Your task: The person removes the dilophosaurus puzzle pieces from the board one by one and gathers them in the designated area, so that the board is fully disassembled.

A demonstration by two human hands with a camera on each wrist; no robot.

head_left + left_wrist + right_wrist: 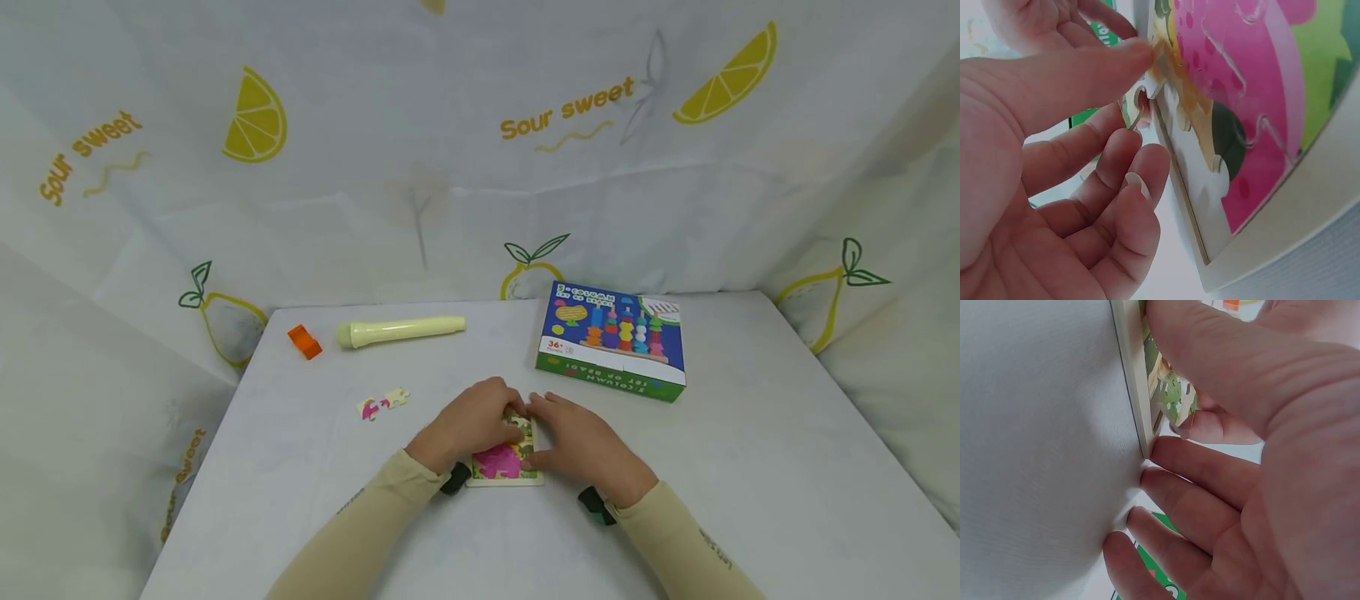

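Observation:
A small framed jigsaw board (506,482) with a pink picture lies between the two hands. My left hand (476,417) is over its left side, pinching a puzzle piece (1132,107) between thumb and fingers. In the right wrist view that puzzle piece (1177,400) shows green and tilts above the board's far end. Beside it in the left wrist view, a pale gap runs along the frame. My right hand (585,437) steadies the board's right side, its thumb on the edge and its extended fingers at the far corner.
Two loose puzzle pieces (368,408) lie to the left on the white table. Farther back are an orange block (304,342) and a pale yellow toy microphone (405,330). A bead-set box (611,342) stands behind the right hand, before a lemon-print curtain (360,242).

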